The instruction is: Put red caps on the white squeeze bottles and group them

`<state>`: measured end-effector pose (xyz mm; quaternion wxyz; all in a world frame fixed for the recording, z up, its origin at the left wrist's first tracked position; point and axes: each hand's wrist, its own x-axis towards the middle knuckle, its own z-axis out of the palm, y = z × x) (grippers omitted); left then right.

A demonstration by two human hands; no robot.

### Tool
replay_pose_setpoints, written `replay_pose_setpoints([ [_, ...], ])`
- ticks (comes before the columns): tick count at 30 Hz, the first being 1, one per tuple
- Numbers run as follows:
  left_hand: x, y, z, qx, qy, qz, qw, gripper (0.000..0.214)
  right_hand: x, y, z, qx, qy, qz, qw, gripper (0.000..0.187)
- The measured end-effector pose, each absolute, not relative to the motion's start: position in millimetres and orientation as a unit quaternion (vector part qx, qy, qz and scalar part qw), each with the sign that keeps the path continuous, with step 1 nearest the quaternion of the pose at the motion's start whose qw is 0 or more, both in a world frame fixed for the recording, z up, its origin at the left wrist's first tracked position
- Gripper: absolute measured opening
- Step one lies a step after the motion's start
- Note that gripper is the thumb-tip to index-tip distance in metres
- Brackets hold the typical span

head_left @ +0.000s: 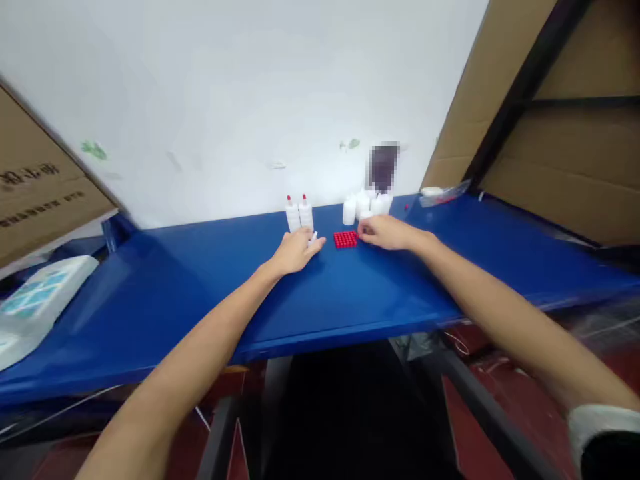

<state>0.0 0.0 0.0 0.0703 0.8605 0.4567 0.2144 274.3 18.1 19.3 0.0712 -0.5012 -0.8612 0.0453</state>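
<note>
My left hand [294, 251] is closed around a white piece with a narrow pointed tip [313, 237], which pokes out between thumb and forefinger; the rest is hidden by the hand. Just behind it stand two white squeeze bottles with red tips, a left one [293, 217] and a right one [306, 215]. Pinched fingers of my right hand [384, 231] are at the right edge of a small red block of tiny caps [345, 239]. A bit of red shows at those fingertips, likely a cap.
Several white bottles [349, 211] stand behind my right hand near the wall. A clear plastic bag [445, 194] lies at the back right of the blue table [190, 280]. At the left is a white tray-like object [45, 293]; cardboard [40, 187] flanks the table.
</note>
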Motion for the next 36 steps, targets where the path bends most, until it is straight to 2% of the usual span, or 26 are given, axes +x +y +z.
replay_pose_setpoints([
  [15, -1.5, 1.8, 1.3, 0.843, 0.465, 0.246, 0.113, 0.033, 271.3, 12.5, 21.9, -0.486, -0.864, 0.077, 0.111, 0.014],
  [19, 0.5, -3.8, 3.9, 0.856, 0.437, 0.256, 0.101, 0.028, 270.1, 6.0, 28.6, -0.482, -0.855, 0.060, 0.185, 0.017],
  [24, 11.4, -19.0, 7.5, 0.891, 0.395, 0.220, 0.034, 0.032, 257.9, -8.6, 35.9, -0.421, -0.859, 0.063, 0.282, 0.031],
  [31, 15.3, -29.2, 9.6, 0.909, 0.376, 0.180, 0.024, 0.035, 225.9, -30.8, 28.3, -0.316, -0.916, 0.093, 0.229, 0.030],
  [36, 9.9, -30.1, 13.4, 0.912, 0.374, 0.157, 0.058, 0.042, 219.2, -32.0, 23.8, -0.291, -0.917, 0.126, 0.241, 0.030],
])
